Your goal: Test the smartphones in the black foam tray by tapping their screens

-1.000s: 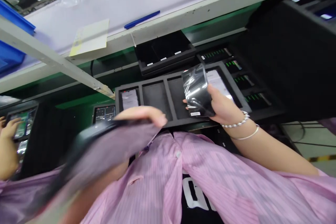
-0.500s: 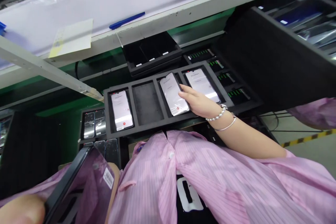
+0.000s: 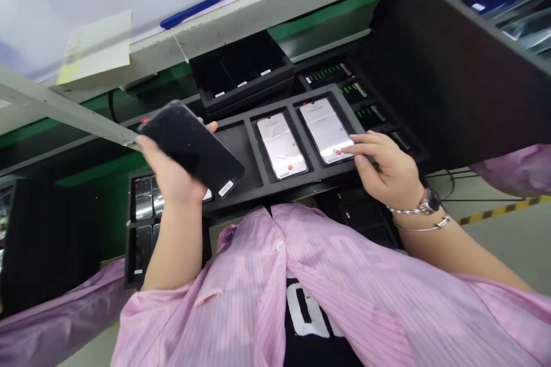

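Note:
My left hand grips a smartphone with a dark screen and a small white label at its lower end. It is tilted above the left part of a black compartment tray. In the two right compartments lie a lit white-screened phone and another lit phone. My right hand has its fingers stretched out, fingertips at the lower edge of the rightmost phone's screen, near a red button. Only a bright corner of a phone in the leftmost compartment shows beneath my left hand.
Behind the tray stands a stack of dark trays with labelled phones. A blue pen and a paper sheet lie on the white shelf. More phones fill a tray at lower left. A large black panel rises at right.
My left hand has brought the dark phone up from the lower left to over the tray. The third phone now lies flat in its compartment, and my right hand has moved right to the last phone.

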`<state>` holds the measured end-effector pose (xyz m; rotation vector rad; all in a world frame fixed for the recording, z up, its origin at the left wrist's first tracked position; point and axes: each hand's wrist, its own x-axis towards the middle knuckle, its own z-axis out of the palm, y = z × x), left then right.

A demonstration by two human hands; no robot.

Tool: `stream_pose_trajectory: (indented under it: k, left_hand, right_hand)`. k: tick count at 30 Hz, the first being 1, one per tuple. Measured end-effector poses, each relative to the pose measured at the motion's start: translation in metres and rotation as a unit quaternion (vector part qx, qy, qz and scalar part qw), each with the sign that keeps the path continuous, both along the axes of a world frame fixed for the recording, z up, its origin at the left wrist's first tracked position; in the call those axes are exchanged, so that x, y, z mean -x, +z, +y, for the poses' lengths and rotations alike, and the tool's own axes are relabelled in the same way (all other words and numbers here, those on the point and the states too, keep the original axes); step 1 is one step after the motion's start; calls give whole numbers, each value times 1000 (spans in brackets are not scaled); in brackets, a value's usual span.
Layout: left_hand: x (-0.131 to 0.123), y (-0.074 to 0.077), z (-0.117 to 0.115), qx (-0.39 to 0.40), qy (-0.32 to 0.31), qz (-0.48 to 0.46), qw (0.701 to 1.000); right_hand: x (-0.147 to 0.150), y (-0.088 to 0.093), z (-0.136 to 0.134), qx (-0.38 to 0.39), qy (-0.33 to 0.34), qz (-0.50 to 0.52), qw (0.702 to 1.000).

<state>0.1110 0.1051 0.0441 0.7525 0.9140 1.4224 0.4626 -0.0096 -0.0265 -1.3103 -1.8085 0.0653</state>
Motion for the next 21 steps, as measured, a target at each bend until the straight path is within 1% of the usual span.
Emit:
stream_pose_trajectory:
  k: [2, 4, 5, 7, 9, 11, 13, 15, 16, 17, 18, 20, 21]
  left_hand:
    - [1, -12, 10, 45, -43, 22, 998]
    - [1, -24, 19, 107, -100, 52, 988]
    - [1, -30, 22, 131, -119, 64, 982]
    - [-1, -38, 24, 150, -139, 83, 975]
    - [-4, -43, 23, 144, -141, 105, 974]
    - [-5, -47, 18, 125, -147, 139, 971]
    - [-1, -51, 9, 98, -157, 192, 964]
    - [8, -54, -9, 40, -146, 283, 947]
    - [13, -55, -21, -7, -132, 343, 930]
    - [18, -56, -35, -65, -117, 411, 902]
    - [23, -57, -50, -128, -104, 479, 862]
    - [28, -59, -78, -238, -83, 597, 762]
    - [29, -62, -89, -274, -77, 641, 713]
  right_hand:
    - [-4, -10, 1, 6, 12, -25, 1000]
    - [-8, -17, 1, 21, 5, -41, 999]
    - [-8, -18, 1, 29, 0, -50, 998]
    - [-7, -16, 0, 44, -11, -61, 997]
    - [1, -8, -1, 41, -12, -59, 997]
    - [14, 3, -2, 13, 18, -48, 999]
    - [30, 12, -1, -3, 84, -45, 995]
    - [44, 15, 3, 4, 152, -56, 987]
    - [50, 13, 6, 13, 175, -63, 982]
    - [54, 11, 8, 20, 189, -68, 979]
    - [57, 7, 10, 24, 195, -70, 978]
    - [59, -2, 13, 30, 194, -69, 978]
    - [59, -6, 13, 34, 193, -66, 978]
